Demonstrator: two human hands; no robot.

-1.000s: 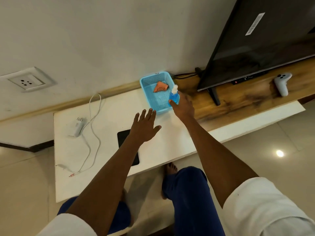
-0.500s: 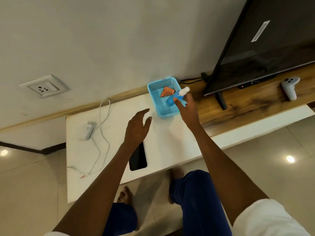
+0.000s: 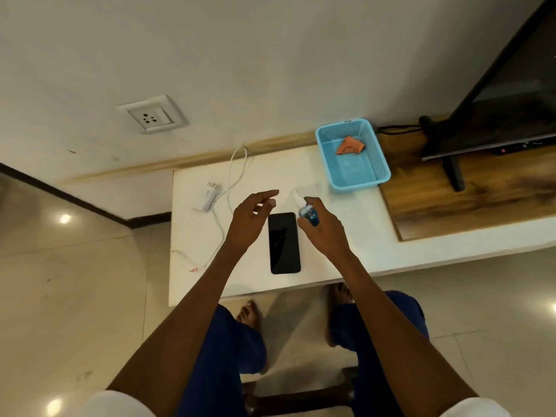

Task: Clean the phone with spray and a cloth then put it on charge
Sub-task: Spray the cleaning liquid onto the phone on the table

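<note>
A person seated at a white table (image 3: pixel 346 245) held a spray bottle above a black phone.

A television (image 3: pixel 511 94) stood at the far right; no writing on it could be read. The phone (image 3: pixel 284 243) lay flat, screen up, between both hands. The right hand (image 3: pixel 323 227) gripped the blue spray bottle (image 3: pixel 307 212), nozzle apparently pointing away. The left hand (image 3: pixel 249 219) hovered with loose fingers, holding nothing. An orange cloth (image 3: pixel 350 145) sat in a blue basket (image 3: pixel 380 159); a white charger (image 3: pixel 208 197) lay left.

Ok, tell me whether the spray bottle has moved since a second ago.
Yes. The right hand has carried the spray bottle out of the blue basket toward the person; it is now above the phone.
</note>
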